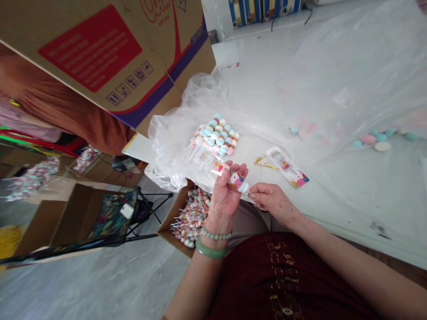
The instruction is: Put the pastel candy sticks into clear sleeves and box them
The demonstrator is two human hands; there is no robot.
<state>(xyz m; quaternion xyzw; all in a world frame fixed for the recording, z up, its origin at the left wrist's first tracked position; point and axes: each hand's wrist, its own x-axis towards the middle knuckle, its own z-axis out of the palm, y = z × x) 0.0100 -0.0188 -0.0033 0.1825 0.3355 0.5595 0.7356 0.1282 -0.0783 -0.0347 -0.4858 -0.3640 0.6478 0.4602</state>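
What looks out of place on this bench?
A row of loose pastel candies lies off to the right by the clear plastic sheet, well apart from the bundled lollipops. They're blurred, so I can't tell whether they're on or under the sheet. Gold twist ties also lie loose nearby.

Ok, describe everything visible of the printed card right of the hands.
The printed card is a long, narrow, paper-like strip, white with coloured candy pictures and pink and blue shapes at one end. It lies flat, slanted, on the plastic sheeting beside the gold ties, apart from the right hand.
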